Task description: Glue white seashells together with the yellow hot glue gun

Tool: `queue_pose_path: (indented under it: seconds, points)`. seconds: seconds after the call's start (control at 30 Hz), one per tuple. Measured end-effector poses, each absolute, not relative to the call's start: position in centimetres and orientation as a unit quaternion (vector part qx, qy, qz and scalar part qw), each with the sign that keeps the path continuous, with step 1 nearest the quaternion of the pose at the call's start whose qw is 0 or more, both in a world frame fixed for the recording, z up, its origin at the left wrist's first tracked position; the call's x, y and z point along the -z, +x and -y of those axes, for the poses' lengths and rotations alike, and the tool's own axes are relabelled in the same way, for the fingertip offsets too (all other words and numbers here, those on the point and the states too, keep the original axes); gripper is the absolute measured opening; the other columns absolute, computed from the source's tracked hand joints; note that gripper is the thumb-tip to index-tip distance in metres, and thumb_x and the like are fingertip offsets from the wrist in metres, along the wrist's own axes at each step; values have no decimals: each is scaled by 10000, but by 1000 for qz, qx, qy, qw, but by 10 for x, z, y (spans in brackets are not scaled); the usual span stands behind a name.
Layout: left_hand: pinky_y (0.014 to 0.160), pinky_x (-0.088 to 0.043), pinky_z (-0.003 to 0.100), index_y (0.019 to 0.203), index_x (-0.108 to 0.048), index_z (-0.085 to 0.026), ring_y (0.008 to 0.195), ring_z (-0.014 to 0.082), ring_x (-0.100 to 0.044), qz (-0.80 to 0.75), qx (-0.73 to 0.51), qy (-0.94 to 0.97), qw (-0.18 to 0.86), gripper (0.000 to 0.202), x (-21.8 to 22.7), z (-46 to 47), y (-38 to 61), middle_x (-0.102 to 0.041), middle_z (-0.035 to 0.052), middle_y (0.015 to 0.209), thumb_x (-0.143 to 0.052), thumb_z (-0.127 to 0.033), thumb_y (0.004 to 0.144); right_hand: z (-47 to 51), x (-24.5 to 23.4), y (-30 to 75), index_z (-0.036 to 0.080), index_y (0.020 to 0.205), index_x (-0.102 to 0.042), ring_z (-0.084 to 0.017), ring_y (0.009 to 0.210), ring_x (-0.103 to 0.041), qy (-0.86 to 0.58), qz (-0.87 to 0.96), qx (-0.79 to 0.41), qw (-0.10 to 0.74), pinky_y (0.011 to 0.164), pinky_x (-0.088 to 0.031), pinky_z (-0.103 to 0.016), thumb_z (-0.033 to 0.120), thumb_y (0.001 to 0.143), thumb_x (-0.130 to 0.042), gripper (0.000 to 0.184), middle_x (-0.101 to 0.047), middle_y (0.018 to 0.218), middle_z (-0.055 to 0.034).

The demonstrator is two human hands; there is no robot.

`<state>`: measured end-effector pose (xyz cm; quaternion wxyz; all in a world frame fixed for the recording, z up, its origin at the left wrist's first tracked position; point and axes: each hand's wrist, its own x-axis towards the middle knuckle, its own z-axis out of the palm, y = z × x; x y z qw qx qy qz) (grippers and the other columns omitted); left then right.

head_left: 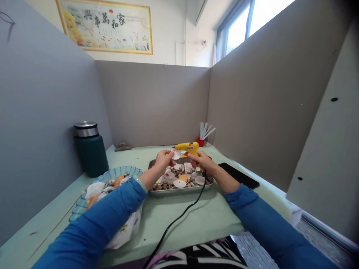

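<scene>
My right hand [202,161] is wrapped round the handle of a yellow glue gun [185,146], whose nozzle points left. From the gun a black cord [182,216] runs down toward my lap. My left hand [165,160] pinches a pale seashell [176,154] by its edge, just under the nozzle. Whether the nozzle touches the shell I cannot tell. Below both hands lies a metal tray [179,192] filled with small pebbles and several white and orange shells.
At left, a blue scalloped plate [75,211] holds more shells, partly behind my left sleeve. A dark green flask [91,153] stands behind it. White sticks [205,131] rise from a red cup [201,142] at the back. A flat black object [238,175] lies right; grey partitions [154,104] enclose the table.
</scene>
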<state>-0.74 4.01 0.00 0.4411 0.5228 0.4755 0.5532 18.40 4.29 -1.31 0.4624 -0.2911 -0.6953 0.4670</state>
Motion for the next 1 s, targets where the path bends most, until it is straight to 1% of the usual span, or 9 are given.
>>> queue_pose_path:
  seconds: [0.1, 0.23, 0.5, 0.7, 0.9, 1.0]
  points:
    - [435, -398, 177, 836, -501, -134, 356, 93, -510, -476, -561, 516, 440, 74, 0, -40, -7, -505, -39, 411, -551, -189, 829, -41, 12, 184, 135, 892, -582, -78, 443, -383, -288, 692, -473, 464, 467, -359, -232, 489, 797, -617, 368, -413, 489, 65]
    - [410, -362, 173, 833, -500, -136, 322, 89, -475, -484, -570, 505, 431, 40, -1, -40, -7, -483, -47, 384, -527, -165, 831, -41, 13, 184, 143, 819, -574, -76, 440, -385, -285, 691, -468, 472, 471, -363, -232, 496, 787, -625, 358, -417, 482, 62]
    - [405, -341, 169, 838, -501, -142, 318, 93, -466, -477, -574, 518, 418, 61, 0, -38, -7, -482, -43, 366, -546, -179, 820, -43, 14, 184, 133, 892, -596, -77, 445, -396, -303, 698, -454, 463, 462, -361, -225, 485, 778, -641, 372, -438, 496, 57]
    - [390, -329, 172, 844, -504, -138, 304, 95, -449, -472, -575, 533, 402, 49, 0, -38, -6, -491, -35, 362, -523, -178, 823, -41, 13, 183, 133, 848, -584, -69, 461, -397, -308, 679, -477, 466, 446, -342, -215, 464, 739, -682, 362, -453, 537, 47]
    - [398, -332, 166, 833, -515, -135, 318, 91, -458, -475, -578, 524, 407, 56, 0, -39, -7, -489, -33, 365, -537, -183, 814, -40, 12, 183, 140, 859, -588, -72, 454, -398, -309, 673, -483, 468, 442, -345, -221, 475, 706, -703, 386, -451, 531, 52]
    - [408, -342, 165, 830, -523, -133, 331, 91, -471, -479, -581, 507, 419, 71, 0, -39, -8, -486, -36, 371, -555, -192, 806, -39, 11, 183, 152, 803, -579, -78, 452, -408, -312, 683, -474, 460, 450, -345, -231, 482, 710, -698, 363, -454, 522, 50]
